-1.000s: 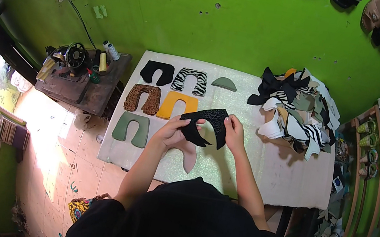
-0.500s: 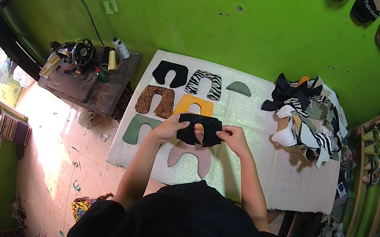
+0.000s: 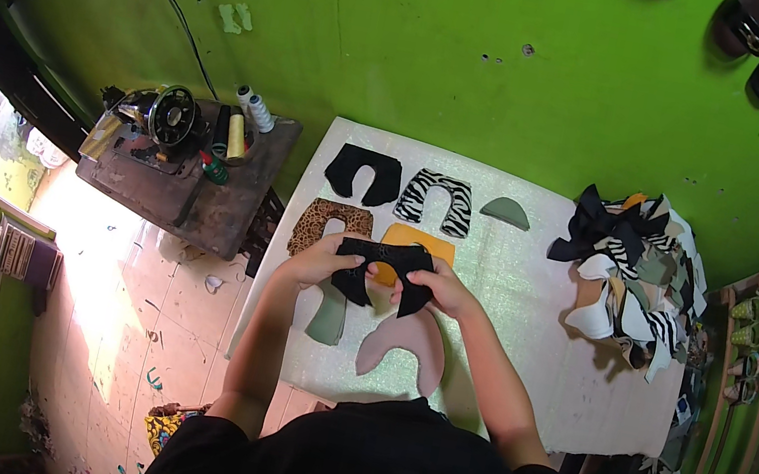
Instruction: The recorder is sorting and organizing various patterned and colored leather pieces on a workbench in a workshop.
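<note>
Between my two hands I hold a black U-shaped fabric piece, its curved band up and its legs hanging down. My left hand pinches its left side; my right hand grips the right side. Below and around it lie flat cut pieces: a black one, a zebra-striped one, a leopard-print one, a yellow one and a pinkish-beige one. A green piece is partly hidden by my left hand and the held piece. At the far side rests a small green half-moon.
Fabric scraps are heaped on the right of the pale table. On the left stands a sewing machine on a dark table, with thread spools. A wooden rack with shoes leans along the right wall.
The view has shifted, so the table appears further right and lower. My hands have moved closer together, and the black piece's legs now hang open, showing yellow through the gap.
</note>
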Motion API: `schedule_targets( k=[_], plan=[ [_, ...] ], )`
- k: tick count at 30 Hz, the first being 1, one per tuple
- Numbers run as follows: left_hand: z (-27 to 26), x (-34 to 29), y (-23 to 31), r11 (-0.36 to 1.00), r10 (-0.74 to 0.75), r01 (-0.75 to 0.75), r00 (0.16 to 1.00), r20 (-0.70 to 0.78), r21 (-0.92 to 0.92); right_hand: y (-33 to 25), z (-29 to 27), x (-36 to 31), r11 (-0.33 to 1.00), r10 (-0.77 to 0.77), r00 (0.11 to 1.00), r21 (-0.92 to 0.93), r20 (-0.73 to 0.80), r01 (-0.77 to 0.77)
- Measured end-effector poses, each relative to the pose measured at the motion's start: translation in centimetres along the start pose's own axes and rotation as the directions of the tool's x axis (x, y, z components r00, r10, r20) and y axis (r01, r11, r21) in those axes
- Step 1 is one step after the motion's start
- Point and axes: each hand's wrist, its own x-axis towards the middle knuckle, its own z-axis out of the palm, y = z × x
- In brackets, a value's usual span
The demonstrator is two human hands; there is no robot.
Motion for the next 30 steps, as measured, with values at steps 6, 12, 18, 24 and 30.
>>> schedule_targets(
  k=[6, 12, 18, 24, 30],
  plan=[
    [-4.0, 3.6, 0.4, 0.975, 0.032, -0.04, 0.999, -0.039, -0.218, -4.2, -2.0, 7.4, 0.974, -0.104, 0.992, -0.21, -0.068, 0.088],
    [-13.5, 12.0, -2.5, 0.99, 0.131, -0.097, 0.895, -0.426, 0.1, -4.1, -5.4, 16.0, 0.832, -0.275, 0.935, -0.542, -0.225, 0.114],
    [-17.6, 17.0, -2.8, 0.906, 0.331, -0.099, 0.77, -0.545, 0.411, -0.5, -7.2, 22.4, 0.803, -0.244, 0.78, -0.571, -0.577, -0.171],
    [-16.7, 18.1, -2.4, 0.808, 0.428, -0.029, 0.715, -0.553, 0.588, 1.6, -7.0, 22.9, 0.603, -0.573, 0.566, -0.773, -0.593, -0.199],
    [-13.2, 16.3, -1.6, 0.426, 0.677, 0.171, 0.591, -0.439, 0.888, 0.8, -4.7, 21.6, 0.103, -0.496, 0.757, -0.895, -0.425, -0.435]
  ],
)
